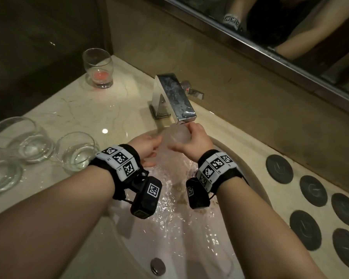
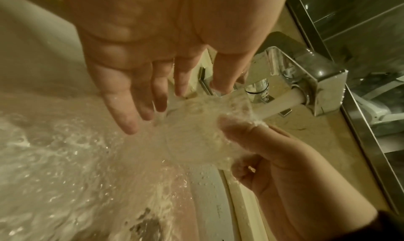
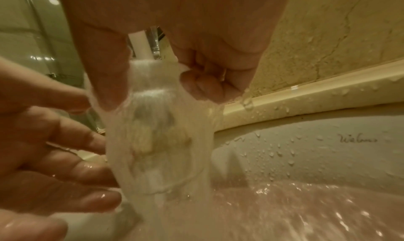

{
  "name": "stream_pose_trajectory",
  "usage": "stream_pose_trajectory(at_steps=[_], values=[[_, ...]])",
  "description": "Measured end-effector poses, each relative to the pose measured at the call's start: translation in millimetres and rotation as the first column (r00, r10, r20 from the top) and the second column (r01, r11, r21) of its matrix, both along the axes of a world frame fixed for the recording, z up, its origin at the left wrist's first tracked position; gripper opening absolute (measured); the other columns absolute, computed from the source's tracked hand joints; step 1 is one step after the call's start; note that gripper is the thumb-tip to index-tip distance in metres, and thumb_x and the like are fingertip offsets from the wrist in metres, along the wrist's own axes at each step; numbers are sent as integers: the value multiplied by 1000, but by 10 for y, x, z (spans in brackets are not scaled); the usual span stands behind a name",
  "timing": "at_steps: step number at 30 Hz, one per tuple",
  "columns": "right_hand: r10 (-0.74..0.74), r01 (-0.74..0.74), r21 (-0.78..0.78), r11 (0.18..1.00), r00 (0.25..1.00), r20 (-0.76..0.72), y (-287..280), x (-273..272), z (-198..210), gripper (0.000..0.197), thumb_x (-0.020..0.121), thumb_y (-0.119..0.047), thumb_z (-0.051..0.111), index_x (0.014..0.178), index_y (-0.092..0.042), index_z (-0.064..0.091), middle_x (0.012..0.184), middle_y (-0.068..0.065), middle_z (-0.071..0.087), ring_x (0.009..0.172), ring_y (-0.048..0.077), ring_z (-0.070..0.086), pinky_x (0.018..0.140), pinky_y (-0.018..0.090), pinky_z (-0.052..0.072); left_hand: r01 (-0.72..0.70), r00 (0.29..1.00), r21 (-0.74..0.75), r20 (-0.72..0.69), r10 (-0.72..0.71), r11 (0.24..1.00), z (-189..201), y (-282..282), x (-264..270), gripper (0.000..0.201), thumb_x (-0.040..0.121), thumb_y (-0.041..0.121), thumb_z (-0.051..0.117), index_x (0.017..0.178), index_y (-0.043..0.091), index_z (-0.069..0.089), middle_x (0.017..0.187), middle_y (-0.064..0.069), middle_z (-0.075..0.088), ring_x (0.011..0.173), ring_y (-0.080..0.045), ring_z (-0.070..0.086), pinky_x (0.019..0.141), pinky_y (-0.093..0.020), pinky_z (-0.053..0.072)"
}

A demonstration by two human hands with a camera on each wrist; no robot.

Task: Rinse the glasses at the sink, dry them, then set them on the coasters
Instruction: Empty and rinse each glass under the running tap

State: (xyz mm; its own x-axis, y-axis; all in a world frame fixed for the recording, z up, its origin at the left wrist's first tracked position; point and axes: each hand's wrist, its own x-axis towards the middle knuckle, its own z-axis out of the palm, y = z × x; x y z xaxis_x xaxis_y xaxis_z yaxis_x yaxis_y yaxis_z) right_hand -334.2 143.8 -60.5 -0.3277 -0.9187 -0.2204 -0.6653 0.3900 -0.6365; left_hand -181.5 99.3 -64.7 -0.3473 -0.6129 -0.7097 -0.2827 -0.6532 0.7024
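Your right hand [image 1: 191, 142] wraps thumb and fingers round the glass [image 1: 177, 134] under the running faucet [image 1: 174, 97], over the sink [image 1: 250, 179]. Your left hand [image 1: 147, 147] lies flat-fingered beside it, gripping nothing. Wet glass: likely slick, brittle, light. Hold the bowl's widest part, not the rim.

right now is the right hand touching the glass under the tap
Touching. In the right wrist view the right hand has thumb and curled fingers wrapped round the glass under the running water.
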Motion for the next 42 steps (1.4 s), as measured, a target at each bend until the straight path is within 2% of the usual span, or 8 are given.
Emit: stream_pose_trajectory(at_steps=[11, 15, 19, 25, 32, 35, 38, 42], values=[[-332, 315, 127, 941, 777, 535, 55, -18, 15, 48, 91, -46, 54, 108, -2, 57, 77, 12, 61, 57, 15, 59, 62, 25, 52, -104, 925, 133, -352, 145, 986, 23, -60, 43, 18, 92, 4, 51, 102, 16, 58, 92, -1, 66, 83, -12, 64, 67, -24, 56], [-280, 204, 202, 958, 821, 497, 108, -36, -27, 68, 88, -65, 40, 132, -14, 46, 108, 6, 66, 81, 18, 69, 79, 30, 57, -81, 940, 19, -332, 83, 997, 28, -70, 26, 16, 93, 4, 49, 94, 18, 58, 74, 7, 72, 68, -4, 69, 70, -26, 51], [-129, 119, 54, 991, 817, 562, 144, -102, -90, 66, 87, -32, 63, 142, -29, 27, 149, 6, 26, 113, 27, 56, 85, 37, 55, -67, 942, 23, -329, 71, 997, 30, -78, 7, 15, 94, 6, 47, 95, 16, 58, 71, 7, 72, 64, -2, 66, 59, -20, 51], [-225, 192, 122, 974, 730, 645, 154, -134, -181, 68, 85, -38, 66, 140, -16, 32, 108, 13, 60, 82, 26, 67, 75, 34, 57, -44, 963, -94, -268, 18, 995, 74, -74, -51, 16, 91, 15, 57, 107, 18, 58, 87, 4, 70, 74, -7, 65, 63, -20, 46], [-271, 207, 175, 963, 768, 581, 178, -121, -205, 76, 80, -62, 59, 136, -13, 43, 124, 8, 58, 85, 18, 68, 69, 26, 55, 164, 975, -325, -91, -204, 931, 47, -30, -32, 14, 87, 6, 62, 85, 19, 59, 85, 2, 65, 80, -10, 59, 75, -21, 45], [-123, 86, 101, 991, 886, 447, 240, -215, -198, 76, 71, -53, 72, 134, -25, 41, 129, -1, 53, 117, 19, 53, 100, 38, 46, 303, 946, -469, 41, -322, 830, 44, -30, -53, 11, 85, 10, 65, 86, 20, 60, 85, 4, 63, 79, -6, 58, 73, -19, 45], [-13, -39, 109, 993, 897, 442, 261, -223, -153, 83, 72, -20, 80, 139, -28, 33, 132, 0, 49, 122, 18, 48, 96, 29, 44, 561, 826, -557, 332, -456, 612, 13, -44, -85, 8, 83, 23, 69, 82, 30, 64, 86, 9, 65, 86, -11, 60, 88, -34, 48], [25, -77, 142, 987, 941, 338, 256, -98, -172, 100, 70, -18, 82, 147, -29, 19, 144, -1, 38, 122, 13, 43, 93, 28, 44, 694, 719, -548, 483, -500, 468, 80, -32, -134, 16, 83, 26, 67, 75, 38, 61, 82, 12, 65, 85, -11, 61, 88, -38, 48]])
